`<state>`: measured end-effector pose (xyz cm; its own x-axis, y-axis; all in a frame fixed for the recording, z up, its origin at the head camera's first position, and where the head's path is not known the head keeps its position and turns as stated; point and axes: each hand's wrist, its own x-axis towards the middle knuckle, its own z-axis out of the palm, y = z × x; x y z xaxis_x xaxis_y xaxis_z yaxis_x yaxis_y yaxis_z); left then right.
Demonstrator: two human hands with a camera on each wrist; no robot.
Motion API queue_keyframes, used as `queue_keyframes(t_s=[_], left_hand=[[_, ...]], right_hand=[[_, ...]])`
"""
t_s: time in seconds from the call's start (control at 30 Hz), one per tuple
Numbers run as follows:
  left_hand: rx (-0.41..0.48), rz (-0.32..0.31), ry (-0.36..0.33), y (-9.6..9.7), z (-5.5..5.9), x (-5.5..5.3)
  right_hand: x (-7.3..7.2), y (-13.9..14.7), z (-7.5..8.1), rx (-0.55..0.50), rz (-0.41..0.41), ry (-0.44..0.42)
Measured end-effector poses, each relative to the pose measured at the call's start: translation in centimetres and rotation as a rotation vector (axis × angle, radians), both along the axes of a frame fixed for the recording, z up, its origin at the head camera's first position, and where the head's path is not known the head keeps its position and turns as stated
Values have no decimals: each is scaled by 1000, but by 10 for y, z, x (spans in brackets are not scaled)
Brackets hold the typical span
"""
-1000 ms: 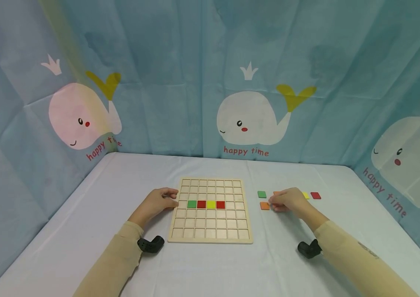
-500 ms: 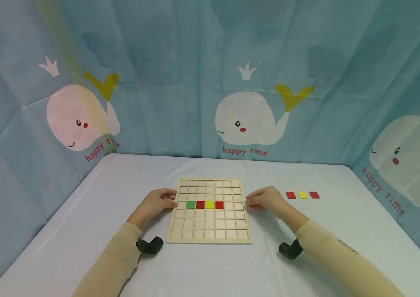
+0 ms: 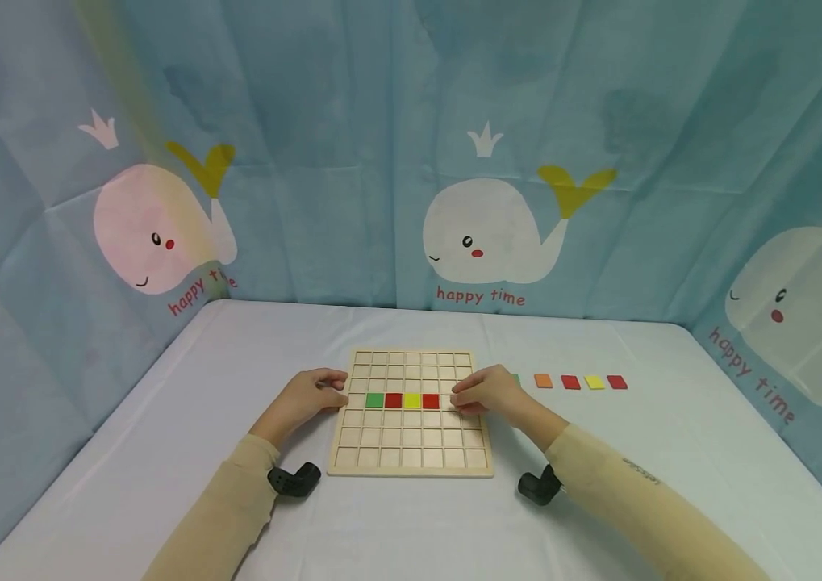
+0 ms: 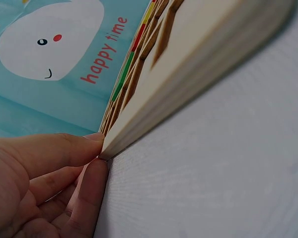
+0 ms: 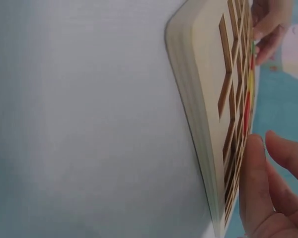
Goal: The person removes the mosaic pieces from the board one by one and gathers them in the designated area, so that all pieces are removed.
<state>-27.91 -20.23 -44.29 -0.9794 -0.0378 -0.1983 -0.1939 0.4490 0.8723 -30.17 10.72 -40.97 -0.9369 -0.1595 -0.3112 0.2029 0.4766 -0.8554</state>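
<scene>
A wooden grid board lies on the white table. One of its rows bears a green tile, a red tile, a yellow tile and a second red tile. My left hand pinches the board's left edge; in the left wrist view its thumb is below and its forefinger above. Over the board's right side is my right hand, fingertips just right of the second red tile. Whether a tile is between them is hidden, also in the right wrist view.
Right of the board lie an orange tile, a red tile, a yellow tile and another red tile in a line. A green tile shows partly behind my right hand. A blue whale-print curtain borders the table.
My right hand has moved left from the loose tiles to over the board. The orange tile beside its fingertips earlier is no longer visible. My left hand stays at the board's edge.
</scene>
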Motion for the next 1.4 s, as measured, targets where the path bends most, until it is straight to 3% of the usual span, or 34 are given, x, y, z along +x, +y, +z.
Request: queue_keyframes(t_s=[0.4, 1.4], left_hand=[[-16, 3, 0, 2, 1, 0], [-8, 9, 1, 0, 0, 1]], right_hand=[[0, -11, -4, -53, 41, -18], [-7, -22, -8, -148, -21, -55]])
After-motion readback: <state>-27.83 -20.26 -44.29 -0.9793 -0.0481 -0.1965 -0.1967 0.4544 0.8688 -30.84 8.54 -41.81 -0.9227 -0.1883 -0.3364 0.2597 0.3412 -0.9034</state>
